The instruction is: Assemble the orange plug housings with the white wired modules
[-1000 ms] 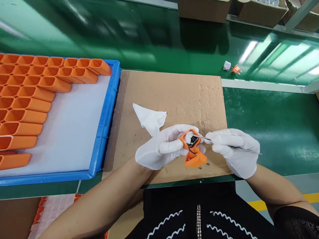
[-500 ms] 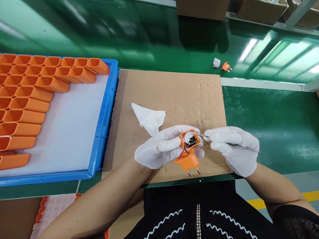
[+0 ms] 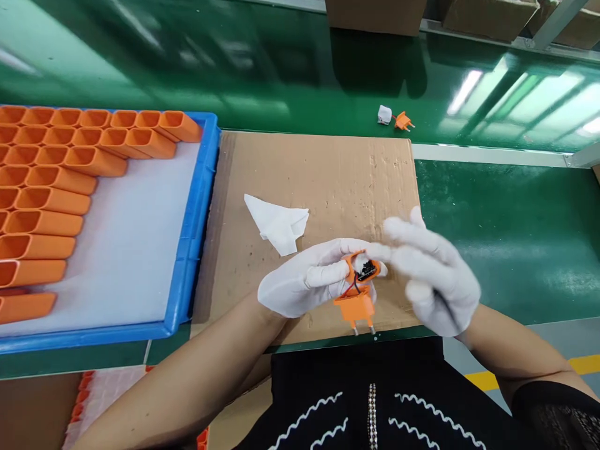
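My left hand [image 3: 300, 281], in a white glove, is closed around an orange charger shell [image 3: 351, 265] with a dark circuit board inside. An orange plug cap [image 3: 359, 307] with two metal pins hangs below the shell on thin wires. My right hand [image 3: 431, 275], also gloved and blurred by motion, is just right of the shell. Its index fingertip touches the shell's rim and its upper fingers are lifted. A thin dark pair of tweezers [image 3: 446, 307] is tucked under its lower fingers. Both hands hover over a brown cardboard sheet [image 3: 319, 169].
A crumpled white tissue [image 3: 279, 222] lies on the cardboard. On the left, a blue tray [image 3: 199, 212] holds several rows of orange housings [image 3: 56, 175]. A white block with an orange plug piece [image 3: 396, 119] rides the green conveyor [image 3: 234, 69]. Cardboard boxes [image 3: 375, 15] stand behind it.
My right hand has drawn the tweezers out of the shell and turned them back under the palm, putting a fingertip on the shell. The part on the conveyor has drifted left.
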Demonstrator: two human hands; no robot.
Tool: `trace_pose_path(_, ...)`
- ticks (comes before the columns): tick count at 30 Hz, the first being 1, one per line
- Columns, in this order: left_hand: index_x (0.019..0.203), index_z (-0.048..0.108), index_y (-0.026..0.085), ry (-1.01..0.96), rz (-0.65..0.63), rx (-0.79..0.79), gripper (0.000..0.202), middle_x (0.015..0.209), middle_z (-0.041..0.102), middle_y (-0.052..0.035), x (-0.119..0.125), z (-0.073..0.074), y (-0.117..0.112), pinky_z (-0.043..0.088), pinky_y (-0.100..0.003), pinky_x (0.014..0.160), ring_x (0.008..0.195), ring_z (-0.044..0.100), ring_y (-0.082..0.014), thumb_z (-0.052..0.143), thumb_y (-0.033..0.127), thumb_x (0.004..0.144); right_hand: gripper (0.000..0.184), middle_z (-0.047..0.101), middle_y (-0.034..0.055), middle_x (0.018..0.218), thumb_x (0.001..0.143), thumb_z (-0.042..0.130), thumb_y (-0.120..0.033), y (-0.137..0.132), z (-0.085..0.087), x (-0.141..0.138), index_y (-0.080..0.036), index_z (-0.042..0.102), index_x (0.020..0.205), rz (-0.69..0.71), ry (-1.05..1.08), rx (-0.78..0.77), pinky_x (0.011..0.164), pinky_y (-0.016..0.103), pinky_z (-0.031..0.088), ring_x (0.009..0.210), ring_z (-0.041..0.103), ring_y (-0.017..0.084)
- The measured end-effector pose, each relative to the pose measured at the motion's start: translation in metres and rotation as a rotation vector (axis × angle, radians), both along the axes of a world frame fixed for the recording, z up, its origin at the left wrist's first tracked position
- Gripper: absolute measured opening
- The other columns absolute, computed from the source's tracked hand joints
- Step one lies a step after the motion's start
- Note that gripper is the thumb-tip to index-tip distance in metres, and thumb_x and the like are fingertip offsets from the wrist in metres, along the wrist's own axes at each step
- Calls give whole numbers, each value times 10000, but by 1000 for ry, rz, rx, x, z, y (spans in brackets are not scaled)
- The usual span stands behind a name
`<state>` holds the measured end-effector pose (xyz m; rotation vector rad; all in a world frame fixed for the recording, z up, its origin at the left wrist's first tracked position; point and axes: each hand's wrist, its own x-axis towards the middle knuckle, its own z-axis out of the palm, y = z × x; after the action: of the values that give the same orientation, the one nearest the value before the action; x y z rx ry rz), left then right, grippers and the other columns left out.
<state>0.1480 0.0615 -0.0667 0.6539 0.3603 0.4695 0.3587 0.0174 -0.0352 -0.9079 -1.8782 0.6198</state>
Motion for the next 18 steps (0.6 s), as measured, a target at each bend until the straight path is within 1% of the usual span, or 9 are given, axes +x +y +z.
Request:
trace_pose_path(2, 891, 693, 162, 24, 16, 38, 312, 797, 686, -37, 1, -4, 0, 513, -224, 630, 686, 628, -135, 781, 456, 834, 464, 647, 3, 1418, 1062, 419, -183, 4, -3, -1, -357, 496, 1484, 58, -178, 176, 1285, 487, 302, 1199, 690, 178)
trace_pose_path(4, 955, 694, 165, 24, 5, 58, 325, 782, 675, -31, 1, -5, 0, 498, -231, 611, 663, 614, -133, 772, 460, 842, 487, 675, 7, 1376, 1050, 402, -131, 7, -6, -2, -321, 486, 1491, -52, -203, 232, 1305, 516, 227, 1265, 650, 187)
trace_pose_path(6, 1092, 687, 170, 10, -17, 58, 384, 864, 697, -51, 0, -5, 1, 486, -244, 590, 659, 622, -137, 772, 448, 843, 473, 690, 28, 1344, 1047, 406, -126, 8, -8, -3, -295, 498, 1479, -230, -116, 198, 1299, 557, 216, 1272, 646, 207)
trace_pose_path(7, 1122, 682, 171, 10, -14, 61, 404, 909, 705, -64, 0, -5, 1, 481, -248, 588, 668, 624, -138, 774, 445, 840, 454, 693, 34, 1335, 1052, 407, -141, 8, -8, -3, -290, 507, 1469, -256, -83, 182, 1293, 562, 234, 1252, 658, 210)
trace_pose_path(11, 947, 719, 169, 41, 62, 101, 319, 871, 683, -51, 2, -6, 1, 458, -235, 611, 697, 588, -133, 808, 442, 808, 359, 717, 17, 1291, 1077, 407, -222, 5, -6, -4, -293, 572, 1388, -38, -199, 169, 1295, 528, 250, 1157, 704, 180)
trace_pose_path(12, 943, 727, 170, 41, 63, 103, 316, 855, 679, -47, 3, -6, 1, 455, -230, 613, 697, 581, -131, 817, 438, 801, 353, 725, 17, 1274, 1078, 412, -224, 5, -6, -4, -295, 577, 1381, -43, -211, 159, 1300, 537, 225, 1146, 707, 179)
trace_pose_path(14, 1039, 741, 179, 25, 59, 100, 355, 902, 702, -62, 2, -7, 2, 457, -227, 617, 697, 581, -127, 825, 429, 801, 365, 739, 20, 1234, 1077, 420, -221, 6, -10, -3, -308, 573, 1397, -183, -133, 118, 1296, 572, 202, 1113, 716, 187)
trace_pose_path(15, 1095, 738, 184, 15, 60, 101, 385, 945, 717, -76, 2, -7, 3, 458, -228, 618, 694, 583, -124, 821, 426, 808, 373, 735, 21, 1234, 1081, 418, -240, 7, -13, -3, -322, 567, 1413, -254, -59, 91, 1282, 580, 237, 1093, 720, 192)
trace_pose_path(18, 1157, 733, 198, -13, 82, 118, 410, 1018, 736, -104, 0, -8, 3, 463, -231, 626, 704, 590, -125, 816, 413, 818, 401, 648, 35, 1363, 1073, 432, -436, 9, -18, 1, -361, 565, 1444, -299, 164, 34, 1079, 496, 528, 1113, 690, 221)
